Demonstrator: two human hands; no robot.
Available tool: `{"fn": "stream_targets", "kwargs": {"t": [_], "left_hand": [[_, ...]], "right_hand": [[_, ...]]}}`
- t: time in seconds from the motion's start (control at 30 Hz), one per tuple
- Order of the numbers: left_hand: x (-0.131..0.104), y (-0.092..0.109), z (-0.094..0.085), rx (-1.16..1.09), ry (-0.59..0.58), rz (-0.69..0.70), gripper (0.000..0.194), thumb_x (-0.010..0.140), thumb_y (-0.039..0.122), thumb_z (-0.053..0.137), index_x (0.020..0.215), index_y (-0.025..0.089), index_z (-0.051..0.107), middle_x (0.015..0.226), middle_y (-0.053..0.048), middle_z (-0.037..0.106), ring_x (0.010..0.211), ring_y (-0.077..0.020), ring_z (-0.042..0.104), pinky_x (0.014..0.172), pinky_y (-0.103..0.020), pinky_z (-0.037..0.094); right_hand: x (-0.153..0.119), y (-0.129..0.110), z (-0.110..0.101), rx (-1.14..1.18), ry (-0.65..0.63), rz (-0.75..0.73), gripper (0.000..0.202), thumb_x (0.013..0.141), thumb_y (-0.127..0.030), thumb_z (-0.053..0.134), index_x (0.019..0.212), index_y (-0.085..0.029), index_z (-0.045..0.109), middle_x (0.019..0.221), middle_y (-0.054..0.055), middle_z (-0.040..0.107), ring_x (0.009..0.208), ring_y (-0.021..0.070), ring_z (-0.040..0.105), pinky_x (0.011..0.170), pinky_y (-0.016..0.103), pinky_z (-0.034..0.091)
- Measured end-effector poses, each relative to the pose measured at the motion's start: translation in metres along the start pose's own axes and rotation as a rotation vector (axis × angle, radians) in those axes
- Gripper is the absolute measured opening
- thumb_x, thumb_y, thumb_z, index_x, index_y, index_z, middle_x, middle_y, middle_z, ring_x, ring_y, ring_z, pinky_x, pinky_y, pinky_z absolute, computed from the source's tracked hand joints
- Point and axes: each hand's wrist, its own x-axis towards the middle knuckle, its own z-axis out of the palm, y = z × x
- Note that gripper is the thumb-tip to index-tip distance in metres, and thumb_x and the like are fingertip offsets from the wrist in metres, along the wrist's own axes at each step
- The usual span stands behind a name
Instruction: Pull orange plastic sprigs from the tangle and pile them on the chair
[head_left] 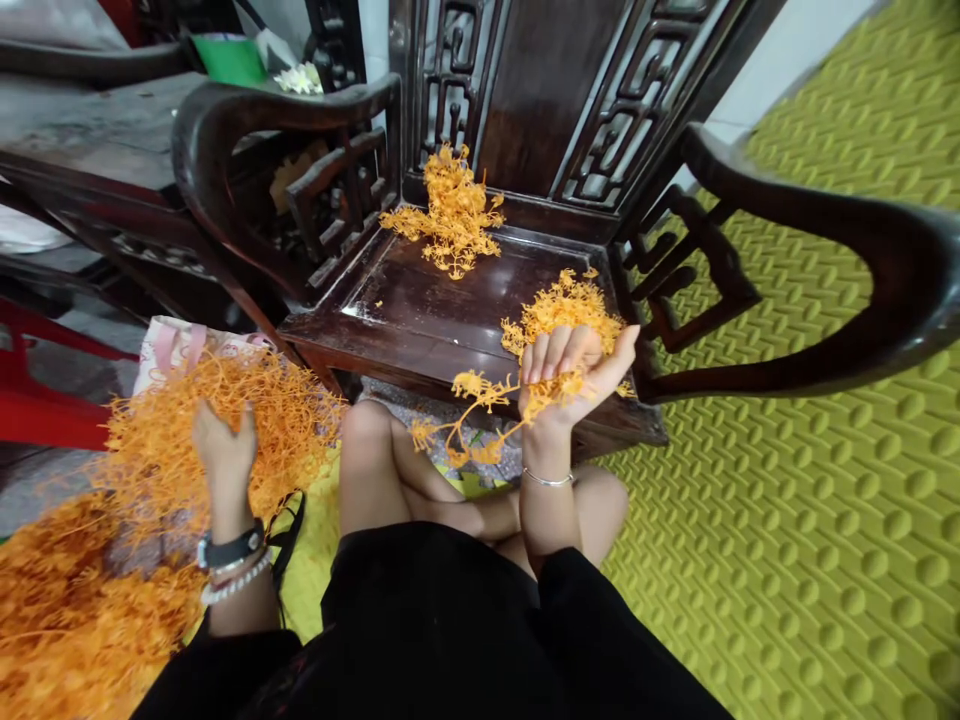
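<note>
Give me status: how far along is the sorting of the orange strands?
Done: two small piles sit on the chair seat, one at the back, one by the front right. In hand: the right hand grips a branched strand; the left hand reaches into the big heap. Left: most of that heap.

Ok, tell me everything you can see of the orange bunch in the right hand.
The orange bunch is a tangle of thin, branching orange strands, plastic-looking, with small frilly tips. The right hand, palm up and fingers curled, grips one end; the rest trails out to the left and droops down over the person's knee. It hangs just in front of the dark wooden chair seat, beside a similar orange pile lying on that seat.
</note>
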Motion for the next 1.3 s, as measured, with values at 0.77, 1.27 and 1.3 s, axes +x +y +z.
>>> {"fn": "stream_targets", "kwargs": {"t": [0.77, 1.27, 1.3], "left_hand": [[-0.134, 0.152, 0.105, -0.509, -0.735, 0.133, 0.019, 0.088, 0.033, 0.053, 0.092, 0.018, 0.064, 0.091, -0.003, 0.069, 0.089, -0.018, 0.063, 0.08, -0.026, 0.049], [-0.107, 0.138, 0.085, -1.416, -0.617, -0.705, 0.009, 0.092, 0.02, 0.05, 0.083, 0.018, 0.05, 0.068, 0.005, 0.046, 0.049, -0.0024, 0.045, 0.049, -0.012, 0.04], [-0.105, 0.135, 0.084, -1.479, -0.649, -0.726, 0.012, 0.093, 0.019, 0.048, 0.081, 0.018, 0.049, 0.064, 0.006, 0.041, 0.045, -0.0018, 0.041, 0.046, -0.012, 0.037]], "right_hand": [[-0.107, 0.02, -0.053, -0.327, -0.3, 0.491, 0.042, 0.071, -0.04, 0.076, 0.106, -0.022, 0.062, 0.107, 0.006, 0.067, 0.097, 0.0192, 0.063, 0.089, 0.033, 0.051], [-0.104, 0.013, -0.061, 0.202, 0.413, 0.521, 0.026, 0.06, -0.031, 0.079, 0.077, -0.022, 0.061, 0.083, 0.0, 0.063, 0.074, 0.0135, 0.06, 0.069, 0.028, 0.054], [-0.104, 0.012, -0.061, 0.159, 0.421, 0.482, 0.027, 0.062, -0.031, 0.078, 0.08, -0.023, 0.061, 0.083, -0.001, 0.062, 0.072, 0.013, 0.059, 0.066, 0.028, 0.054]]}}
